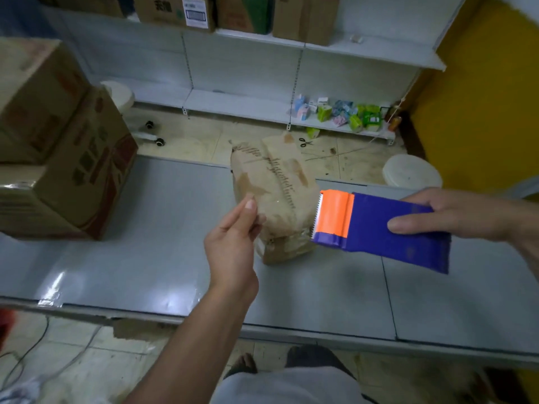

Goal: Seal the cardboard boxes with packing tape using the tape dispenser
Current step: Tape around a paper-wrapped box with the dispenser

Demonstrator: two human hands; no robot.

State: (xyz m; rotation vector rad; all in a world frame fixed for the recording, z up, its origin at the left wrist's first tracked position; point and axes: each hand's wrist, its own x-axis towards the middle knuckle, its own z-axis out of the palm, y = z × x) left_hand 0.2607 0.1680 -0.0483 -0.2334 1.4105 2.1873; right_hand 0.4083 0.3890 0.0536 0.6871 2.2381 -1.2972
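A: How is the dispenser (379, 228) held?
B: It is gripped by the right hand (446, 211), with its toothed edge just left of those fingers, beside the box (274, 188).
A: And the left hand (233, 234)?
B: Its fingers are curled, thumb pressed to forefinger at the box's left side. Whether tape is pinched cannot be told.
A: Where is the box placed?
B: On the worktop (145, 228), between both hands.

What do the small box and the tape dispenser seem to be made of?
Small box: brown cardboard, matt, creased, partly under glossy clear tape. Tape dispenser: smooth blue and orange body, plastic or painted metal, cannot tell; pale toothed edge looks like metal.
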